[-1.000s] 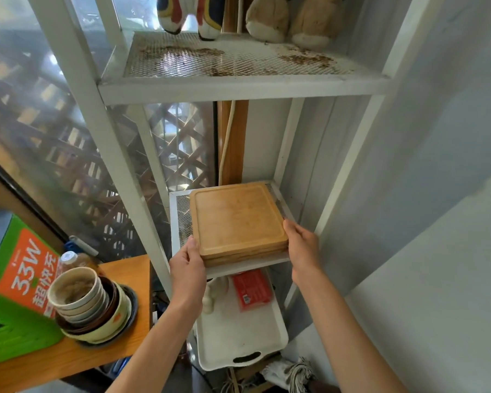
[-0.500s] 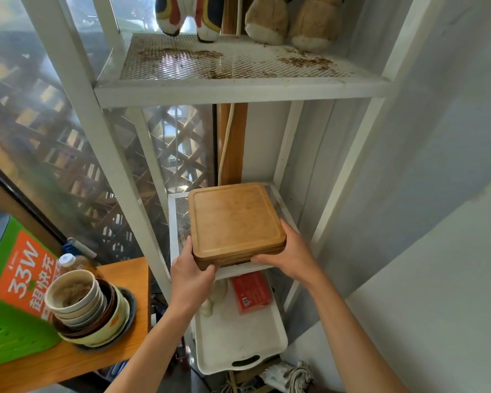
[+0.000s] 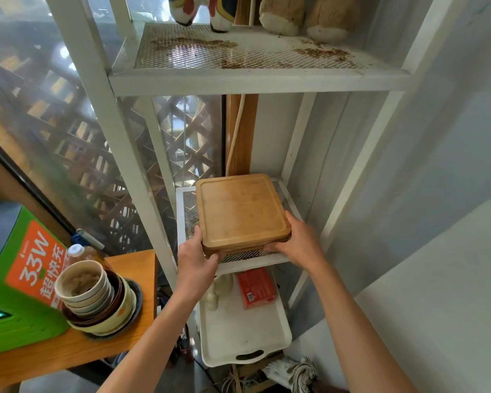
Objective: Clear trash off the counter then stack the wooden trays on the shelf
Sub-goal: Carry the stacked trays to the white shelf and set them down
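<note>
While both hands, left hand (image 3: 194, 258) and right hand (image 3: 301, 243), clamp the square bamboo tray stack (image 3: 241, 212) between fingertips, uneven push risks skewing it off the white mesh shelf (image 3: 255, 260).

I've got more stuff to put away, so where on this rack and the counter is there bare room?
Free: the top mesh shelf in front of the plush toys, and the white tray near its handle, below the red packet. Crowded: the middle shelf, filled by the wooden trays both hands hold, and the counter beside the stacked bowls.
</note>
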